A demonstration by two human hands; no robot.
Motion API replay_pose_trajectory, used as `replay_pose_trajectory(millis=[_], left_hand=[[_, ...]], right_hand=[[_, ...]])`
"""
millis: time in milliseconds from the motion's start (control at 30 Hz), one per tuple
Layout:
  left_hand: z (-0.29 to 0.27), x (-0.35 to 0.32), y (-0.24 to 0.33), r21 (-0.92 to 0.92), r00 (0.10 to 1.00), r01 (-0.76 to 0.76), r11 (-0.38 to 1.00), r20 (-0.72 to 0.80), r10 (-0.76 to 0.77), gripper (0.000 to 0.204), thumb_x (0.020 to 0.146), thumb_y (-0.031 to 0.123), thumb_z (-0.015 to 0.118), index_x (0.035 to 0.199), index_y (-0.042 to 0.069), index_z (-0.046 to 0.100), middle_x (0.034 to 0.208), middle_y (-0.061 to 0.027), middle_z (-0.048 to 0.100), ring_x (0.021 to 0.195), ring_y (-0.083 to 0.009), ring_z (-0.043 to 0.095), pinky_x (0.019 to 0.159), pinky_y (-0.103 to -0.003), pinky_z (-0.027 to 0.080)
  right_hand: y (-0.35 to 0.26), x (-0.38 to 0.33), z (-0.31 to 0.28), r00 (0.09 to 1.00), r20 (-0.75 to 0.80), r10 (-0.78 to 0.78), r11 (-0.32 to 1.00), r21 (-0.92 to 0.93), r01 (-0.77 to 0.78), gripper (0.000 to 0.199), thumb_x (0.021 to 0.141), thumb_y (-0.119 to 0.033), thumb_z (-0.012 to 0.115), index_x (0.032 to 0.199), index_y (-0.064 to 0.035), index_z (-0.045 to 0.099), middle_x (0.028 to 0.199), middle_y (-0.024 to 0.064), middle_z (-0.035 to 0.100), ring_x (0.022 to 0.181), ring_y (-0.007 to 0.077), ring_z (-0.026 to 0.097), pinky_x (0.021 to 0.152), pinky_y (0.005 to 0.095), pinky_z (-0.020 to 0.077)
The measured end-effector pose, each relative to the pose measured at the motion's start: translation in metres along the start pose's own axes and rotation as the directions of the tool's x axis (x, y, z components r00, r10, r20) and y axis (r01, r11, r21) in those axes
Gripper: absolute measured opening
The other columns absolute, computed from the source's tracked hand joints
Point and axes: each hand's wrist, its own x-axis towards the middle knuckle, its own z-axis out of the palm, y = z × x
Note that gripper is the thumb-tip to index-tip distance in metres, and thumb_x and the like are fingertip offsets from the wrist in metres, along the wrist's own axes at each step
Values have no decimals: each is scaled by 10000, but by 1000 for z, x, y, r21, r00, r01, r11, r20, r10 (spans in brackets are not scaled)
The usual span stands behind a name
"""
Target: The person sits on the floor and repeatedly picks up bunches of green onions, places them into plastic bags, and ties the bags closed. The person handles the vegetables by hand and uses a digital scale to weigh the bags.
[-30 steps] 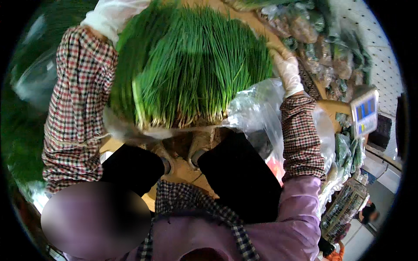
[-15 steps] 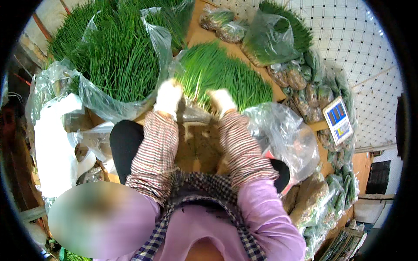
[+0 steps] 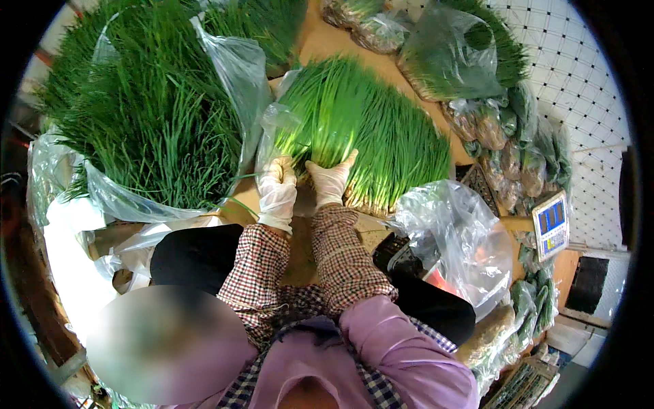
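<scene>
chive bundle [image 3: 361,129] | long green blades, pale root ends | lying flat, fanned | on brown board

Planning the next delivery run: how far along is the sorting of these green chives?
Looks done: small wrapped bundles line the right edge. In hand: the left hand and right hand grip the root end of the loose chive pile. Left: the big bagged chives, seemingly unsorted.

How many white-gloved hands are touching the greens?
2: the left white-gloved hand and right white-gloved hand both rest on the root end of the flat green chive bundle.
</scene>
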Motion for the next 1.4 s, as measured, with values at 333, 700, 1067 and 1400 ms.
replay_pose_trajectory(millis=[333, 700, 1067, 1400], left_hand=[[33, -31, 49, -493, 642, 658, 569, 762, -83, 753, 736, 203, 681, 1330, 46, 245, 1260, -74, 404, 1137, -185, 410, 922, -293, 360], [57, -87, -12, -533, 594, 803, 267, 676, -437, 294, 704, 20, 665, 980, -11, 570, 911, -106, 610, 773, -191, 602, 644, -305, 510], [67, -94, -14, -548, 639, 769, 329, 657, -400, 388, 666, -30, 674, 1029, -30, 538, 902, -90, 616, 777, -183, 601, 728, -287, 486], [51, -71, 24, -542, 698, 707, 455, 640, -322, 395, 610, -75, 690, 969, 17, 555, 795, -97, 614, 645, -165, 602, 501, -265, 499]], right_hand=[[-43, -21, -105, 926, 336, -171, 752, 651, -97, 699, 682, -45, 677, 1245, -30, 263, 1001, 70, 548, 879, 177, 541, 793, 302, 442], [0, -27, -123, 859, 95, -503, 765, -414, 494, 794, 687, -326, 687, 1313, -58, 279, 1235, 214, 335, 1127, 340, 340, 955, 391, 291], [14, 0, -104, 949, -6, -315, 948, 45, 315, 213, 698, -128, 700, 788, -26, 536, 703, 0, 497, 667, 129, 450, 655, 266, 386], [142, -60, -200, 880, 436, 189, 554, -787, 271, 285, 845, -163, 520, 1080, -5, 493, 823, 54, 589, 743, 227, 556, 666, 297, 461]])
